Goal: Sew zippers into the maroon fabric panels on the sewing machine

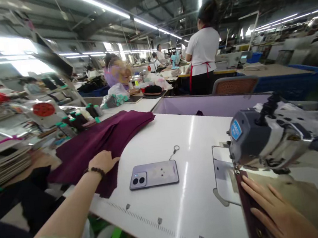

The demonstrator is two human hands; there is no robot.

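My left hand (103, 162) reaches out to the left and lies on a pile of maroon cloth (103, 142) spread over the white table (170, 207); its fingers are curled down on the fabric. My right hand (272, 209) lies flat, fingers stretched, on a narrow dark maroon piece (248, 205) and a tan piece (301, 198) under the head of the grey sewing machine (270, 139). A purple phone (154, 174) with a key ring lies on the table between my hands.
Thread cones (78, 119) and stacked papers (3, 163) stand at the left. A lilac bin (204, 105) sits behind the table. A person in a white shirt and red apron (203, 54) stands beyond it; others work farther back.
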